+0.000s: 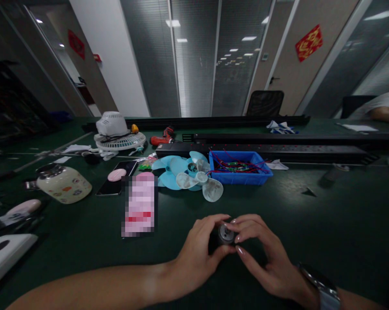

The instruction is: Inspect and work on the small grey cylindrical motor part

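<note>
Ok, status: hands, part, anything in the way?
Left hand gripping small round part. Right hand fingertips at its face. Nothing seems in the way; fan blades, blue bin lie beyond.

Round metal part: sides mostly covered by the left hand and fingertips of the right hand, top-face detail too small to read. Pink item is pixelated, print illegible; wire tangle partly hides the blue bin's contents. Left edge crops a white device, right edge a co-worker.
</note>
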### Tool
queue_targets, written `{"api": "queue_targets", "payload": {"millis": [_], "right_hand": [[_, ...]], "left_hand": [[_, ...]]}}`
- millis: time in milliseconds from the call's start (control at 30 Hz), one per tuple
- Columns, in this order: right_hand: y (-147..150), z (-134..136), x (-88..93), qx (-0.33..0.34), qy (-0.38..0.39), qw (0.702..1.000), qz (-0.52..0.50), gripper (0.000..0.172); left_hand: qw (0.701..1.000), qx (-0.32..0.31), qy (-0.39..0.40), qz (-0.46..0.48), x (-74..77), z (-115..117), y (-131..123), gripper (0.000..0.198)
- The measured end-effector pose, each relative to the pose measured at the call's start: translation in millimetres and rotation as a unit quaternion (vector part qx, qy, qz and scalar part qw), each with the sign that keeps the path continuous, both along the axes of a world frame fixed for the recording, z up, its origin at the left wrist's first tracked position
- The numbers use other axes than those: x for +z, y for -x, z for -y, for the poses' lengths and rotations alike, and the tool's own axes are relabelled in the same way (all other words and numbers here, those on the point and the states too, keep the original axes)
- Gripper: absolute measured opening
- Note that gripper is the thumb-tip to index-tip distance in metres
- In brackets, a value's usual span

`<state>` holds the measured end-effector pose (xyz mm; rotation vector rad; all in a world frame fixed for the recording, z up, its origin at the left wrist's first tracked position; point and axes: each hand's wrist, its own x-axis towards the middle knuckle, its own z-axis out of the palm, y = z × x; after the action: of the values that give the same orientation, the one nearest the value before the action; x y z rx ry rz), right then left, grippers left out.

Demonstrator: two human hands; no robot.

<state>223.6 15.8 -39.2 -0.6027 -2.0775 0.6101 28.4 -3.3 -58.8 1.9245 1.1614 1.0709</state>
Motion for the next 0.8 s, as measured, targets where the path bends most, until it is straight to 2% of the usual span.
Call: {"api": "queue_targets", "payload": {"millis": [267,467,800], "right_hand": [[-1.5,0.8,-0.2,-0.027,-0.036,0.999,-0.014,0.033],[-2.5,2.3,2.3,-0.003,-0.042,0.996,0.074,0.048],[0.5,1.3,3.5,-0.012,-0.043,0.998,0.043,0.034]], "left_hand": [[1.000,0.001,0.005,-0.002,1.7,0.4,0.7,0.050],[1.000,-0.007,-0.001,0.007,-0.3,-0.2,1.4,0.050],[1.000,0.003,0.005,-0.001,1.7,1.1,0.3,0.051]]}}
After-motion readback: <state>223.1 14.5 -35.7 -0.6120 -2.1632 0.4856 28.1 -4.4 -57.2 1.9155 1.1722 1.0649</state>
